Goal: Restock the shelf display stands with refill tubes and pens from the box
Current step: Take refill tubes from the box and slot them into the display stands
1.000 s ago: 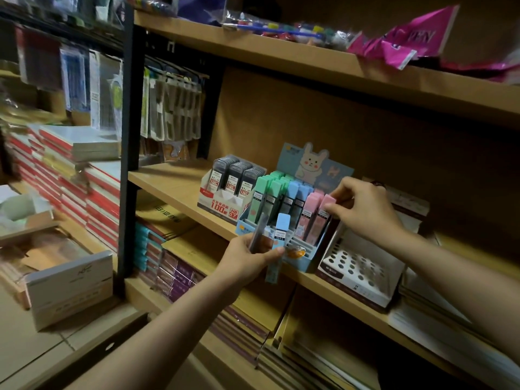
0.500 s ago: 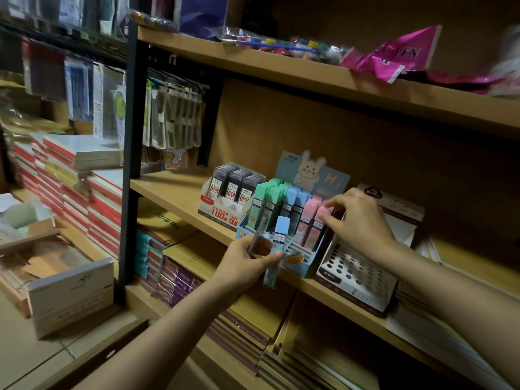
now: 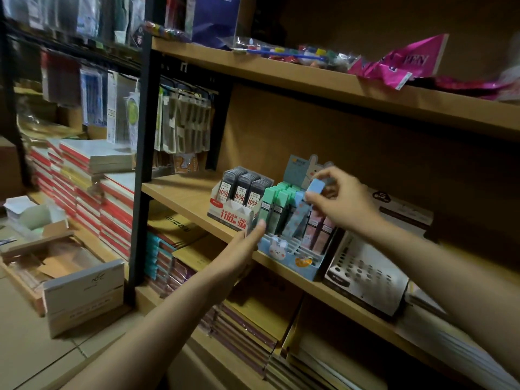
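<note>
The blue tube [image 3: 311, 190] is held above the blue row of the rabbit display stand [image 3: 292, 257], tilted, its lower end among the tubes already slotted there. The right hand [image 3: 342, 204] pinches the tube's cap end between thumb and fingertips. The stand sits on the middle shelf [image 3: 180, 192], with green tubes [image 3: 274, 204] in its left rows, blue in the centre and pink tubes [image 3: 318, 228] on the right. Several front slots look unfilled.

The left hand [image 3: 242, 249] is at the stand's front left corner. Its fingers are curled and a thin grey item [image 3: 251, 231] seems to lie in the grip, but blur prevents confirming what it is; it is probably another tube waiting its turn.

Step in hand, as judged: seating one blue refill into its row. The next move calls for aligning the tube with an open slot, lowering it upright, then releasing the pinch. The left hand should steady the stand, since the stand is light card and could slide.

Just left of the stand is a white tray of black tubes [image 3: 242, 190]. Just right is an empty perforated pen stand [image 3: 365, 274]. An open box [image 3: 81, 288] rests on the floor at lower left, well apart from the shelf.
</note>
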The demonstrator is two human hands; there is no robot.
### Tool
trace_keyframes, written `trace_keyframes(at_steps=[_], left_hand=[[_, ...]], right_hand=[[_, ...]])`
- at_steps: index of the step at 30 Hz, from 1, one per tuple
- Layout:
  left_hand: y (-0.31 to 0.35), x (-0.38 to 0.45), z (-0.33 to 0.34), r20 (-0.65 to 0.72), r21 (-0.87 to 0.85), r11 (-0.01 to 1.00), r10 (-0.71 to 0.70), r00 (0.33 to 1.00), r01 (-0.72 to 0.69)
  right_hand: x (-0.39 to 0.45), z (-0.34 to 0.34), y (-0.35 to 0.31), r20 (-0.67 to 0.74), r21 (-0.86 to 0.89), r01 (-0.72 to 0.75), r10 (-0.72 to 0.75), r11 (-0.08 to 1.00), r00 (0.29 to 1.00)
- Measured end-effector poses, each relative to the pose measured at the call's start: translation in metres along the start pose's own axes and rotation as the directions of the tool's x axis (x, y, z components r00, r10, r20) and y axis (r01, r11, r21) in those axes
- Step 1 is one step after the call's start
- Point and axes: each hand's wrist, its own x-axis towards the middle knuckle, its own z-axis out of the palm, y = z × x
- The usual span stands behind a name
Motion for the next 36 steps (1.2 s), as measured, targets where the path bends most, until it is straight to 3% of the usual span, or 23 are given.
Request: trace_keyframes(at_steps=[3, 11, 23, 32, 36], left_hand=[[0.0, 0.006, -0.005, -0.072, -0.087, 0.994, -0.073, 0.995, 0.067], [-0.007, 0.009, -0.004, -0.114, -0.013, 1.0, -0.027, 0.993, 0.025], [-0.005, 0.013, -0.003, -0.072, -0.091, 0.995, -0.037, 0.997, 0.03], [-0.005, 0.013, -0.003, -0.105, -0.089, 0.996, -0.035, 0.994, 0.025], [-0.004, 0.011, -0.002, -0.118, -0.097, 0.995, -0.014, 0.993, 0.002]], right_hand=[[0.017, -0.019, -0.001, -0.098, -0.187, 0.073, -0.093, 0.98, 0.991], [0.037, -0.009, 0.008, 0.003, -0.429, 0.05, -0.054, 0.902, 0.999], [0.044, 0.02, 0.026, 0.036, -0.466, -0.054, 0.079, 0.883, 0.996], [0.041, 0.022, 0.025, 0.04, -0.44, -0.061, 0.087, 0.896, 0.995], [0.04, 0.023, 0.026, -0.022, -0.485, -0.064, 0.061, 0.872, 0.998]])
